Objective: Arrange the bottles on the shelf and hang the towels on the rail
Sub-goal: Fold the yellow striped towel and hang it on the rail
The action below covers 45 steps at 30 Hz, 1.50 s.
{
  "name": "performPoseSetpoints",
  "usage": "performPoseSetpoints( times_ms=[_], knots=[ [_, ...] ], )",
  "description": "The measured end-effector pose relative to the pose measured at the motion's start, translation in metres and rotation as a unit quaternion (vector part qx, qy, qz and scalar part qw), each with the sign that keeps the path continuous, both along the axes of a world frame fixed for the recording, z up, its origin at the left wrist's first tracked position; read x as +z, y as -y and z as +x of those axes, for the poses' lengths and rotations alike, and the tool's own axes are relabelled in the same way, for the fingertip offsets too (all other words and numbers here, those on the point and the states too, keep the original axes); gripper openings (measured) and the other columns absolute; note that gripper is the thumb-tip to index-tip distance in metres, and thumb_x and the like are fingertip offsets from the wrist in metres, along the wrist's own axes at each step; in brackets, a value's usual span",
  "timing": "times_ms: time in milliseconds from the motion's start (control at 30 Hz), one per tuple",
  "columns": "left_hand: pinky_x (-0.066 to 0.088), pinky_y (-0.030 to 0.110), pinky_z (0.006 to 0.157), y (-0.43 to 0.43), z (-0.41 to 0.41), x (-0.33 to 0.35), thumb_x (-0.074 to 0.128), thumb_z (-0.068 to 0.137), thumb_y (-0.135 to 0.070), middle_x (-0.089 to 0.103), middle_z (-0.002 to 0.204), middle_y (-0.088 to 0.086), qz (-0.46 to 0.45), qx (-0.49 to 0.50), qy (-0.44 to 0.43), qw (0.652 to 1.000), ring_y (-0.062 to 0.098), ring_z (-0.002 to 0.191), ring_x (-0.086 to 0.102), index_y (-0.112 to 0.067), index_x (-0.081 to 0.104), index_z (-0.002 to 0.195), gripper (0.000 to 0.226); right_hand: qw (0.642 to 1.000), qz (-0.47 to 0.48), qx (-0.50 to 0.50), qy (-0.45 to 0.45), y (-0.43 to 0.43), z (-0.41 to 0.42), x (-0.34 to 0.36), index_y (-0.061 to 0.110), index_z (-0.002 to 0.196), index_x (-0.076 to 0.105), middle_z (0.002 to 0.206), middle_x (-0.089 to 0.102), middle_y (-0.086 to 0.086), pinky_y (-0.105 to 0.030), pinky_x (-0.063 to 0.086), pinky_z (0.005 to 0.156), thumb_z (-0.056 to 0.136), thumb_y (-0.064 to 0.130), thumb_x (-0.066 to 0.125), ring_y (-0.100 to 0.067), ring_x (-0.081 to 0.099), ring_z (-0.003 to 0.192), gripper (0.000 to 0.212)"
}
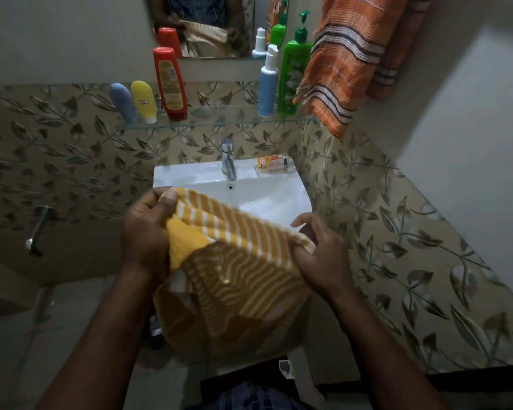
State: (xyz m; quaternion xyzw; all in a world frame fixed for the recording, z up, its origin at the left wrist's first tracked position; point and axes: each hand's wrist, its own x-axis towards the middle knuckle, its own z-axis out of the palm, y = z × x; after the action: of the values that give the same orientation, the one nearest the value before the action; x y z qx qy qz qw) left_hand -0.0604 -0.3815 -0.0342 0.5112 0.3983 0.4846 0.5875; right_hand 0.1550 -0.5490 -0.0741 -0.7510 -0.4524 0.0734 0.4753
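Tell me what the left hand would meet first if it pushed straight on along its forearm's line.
Probably the white ceramic sink, at its left rim, just beyond the left hand, which grips the yellow white-striped towel. Depth is unclear from this one view.

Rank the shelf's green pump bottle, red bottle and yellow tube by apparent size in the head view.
Largest: green pump bottle.
Then the red bottle.
Smallest: yellow tube.
All share one glass shelf.
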Motion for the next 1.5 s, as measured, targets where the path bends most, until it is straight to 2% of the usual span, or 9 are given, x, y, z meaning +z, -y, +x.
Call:
performPoseSetpoints(
  times_ms=[167, 433, 567, 667, 833, 1033, 1167, 1333, 1500],
  knots=[
    [0.05, 0.014, 0.055, 0.0, -0.005, 0.008, 0.06, 0.105, -0.014, 0.065, 0.062, -0.018, 0.079, 0.025, -0.033, 0.996, -0.004, 0.058, 0.059, -0.02, 0.068, 0.085, 0.022, 0.978, -0.11, -0.119, 0.129, 0.007, 0.01, -0.026, 0.023, 0.079, 0.062, 0.075, 0.064, 0.008, -0.036, 0.05, 0.054, 0.072, 0.006, 0.07, -0.021, 0.059, 0.068, 0.02],
    [0.051, 0.029, 0.073, 0.017, 0.01, -0.005, 0.079, 0.085, -0.043, 0.075, 0.079, -0.015, 0.12, -0.148, -0.189, 0.963, 0.001, 0.075, 0.067, -0.03, 0.076, 0.077, 0.015, 0.977, 0.011, -0.037, -0.209, -0.005, -0.008, 0.0, 0.023, 0.087, 0.076, 0.084, 0.077, 0.005, -0.033, 0.059, 0.069, 0.087, -0.002, 0.071, -0.016, 0.073, 0.081, 0.025],
    [0.054, 0.026, 0.087, 0.048, 0.031, -0.008, 0.08, 0.071, -0.061, 0.072, 0.11, -0.022, 0.156, -0.289, -0.266, 0.906, 0.001, 0.107, 0.066, -0.045, 0.07, 0.113, 0.046, 0.993, -0.009, -0.003, -0.114, -0.014, -0.032, 0.008, 0.028, 0.081, 0.065, 0.074, 0.068, 0.004, -0.045, 0.059, 0.057, 0.076, 0.021, 0.07, -0.021, 0.067, 0.068, 0.01],
    [0.058, 0.033, 0.08, 0.056, 0.041, -0.013, 0.084, 0.074, -0.056, 0.074, 0.104, -0.017, 0.178, -0.303, -0.293, 0.889, 0.004, 0.096, 0.068, -0.039, 0.07, 0.116, 0.048, 0.999, -0.006, -0.01, -0.047, -0.016, -0.03, 0.009, 0.026, 0.078, 0.063, 0.069, 0.065, 0.006, -0.036, 0.054, 0.052, 0.076, 0.014, 0.074, -0.011, 0.063, 0.062, 0.016],
    [0.056, 0.033, 0.075, 0.042, 0.033, -0.014, 0.077, 0.084, -0.037, 0.077, 0.083, -0.015, 0.184, -0.242, -0.226, 0.926, 0.006, 0.081, 0.073, -0.038, 0.077, 0.085, 0.002, 0.988, -0.058, 0.106, -0.092, 0.007, -0.007, -0.01, 0.026, 0.082, 0.072, 0.076, 0.072, 0.006, -0.039, 0.059, 0.067, 0.085, 0.021, 0.081, -0.012, 0.068, 0.07, 0.011],
    [0.059, 0.032, 0.076, 0.033, 0.024, -0.003, 0.079, 0.088, -0.023, 0.079, 0.083, -0.007, 0.121, -0.211, -0.152, 0.958, 0.013, 0.08, 0.074, -0.034, 0.078, 0.084, 0.012, 0.956, -0.095, 0.149, -0.234, 0.033, -0.007, -0.029, 0.018, 0.106, 0.077, 0.107, 0.077, -0.009, -0.052, 0.059, 0.096, 0.093, 0.021, 0.079, -0.029, 0.073, 0.105, 0.014],
    [0.06, 0.035, 0.075, 0.041, 0.027, -0.005, 0.081, 0.079, -0.037, 0.078, 0.082, -0.006, 0.097, -0.236, -0.139, 0.957, 0.014, 0.079, 0.074, -0.033, 0.079, 0.083, 0.006, 0.941, -0.057, 0.184, -0.278, 0.025, -0.02, -0.009, 0.012, 0.111, 0.074, 0.11, 0.078, -0.007, -0.037, 0.062, 0.091, 0.081, 0.04, 0.082, -0.025, 0.074, 0.105, 0.041],
    [0.057, 0.029, 0.07, 0.044, 0.031, 0.001, 0.074, 0.095, -0.016, 0.075, 0.075, -0.009, 0.08, -0.174, -0.08, 0.978, 0.008, 0.073, 0.071, -0.033, 0.075, 0.078, 0.025, 0.978, -0.094, 0.146, -0.114, 0.012, -0.041, -0.032, 0.015, 0.102, 0.077, 0.093, 0.078, -0.002, -0.046, 0.059, 0.076, 0.077, 0.018, 0.078, -0.023, 0.074, 0.088, 0.025],
    [0.055, 0.035, 0.071, 0.028, 0.017, 0.003, 0.069, 0.099, -0.018, 0.067, 0.069, -0.012, 0.059, -0.13, -0.049, 0.988, 0.009, 0.066, 0.065, -0.03, 0.071, 0.08, 0.022, 0.993, -0.03, 0.022, -0.111, 0.025, -0.036, -0.054, 0.024, 0.099, 0.082, 0.09, 0.081, 0.012, -0.044, 0.062, 0.075, 0.091, 0.026, 0.073, -0.007, 0.077, 0.086, 0.013]
  ],
)
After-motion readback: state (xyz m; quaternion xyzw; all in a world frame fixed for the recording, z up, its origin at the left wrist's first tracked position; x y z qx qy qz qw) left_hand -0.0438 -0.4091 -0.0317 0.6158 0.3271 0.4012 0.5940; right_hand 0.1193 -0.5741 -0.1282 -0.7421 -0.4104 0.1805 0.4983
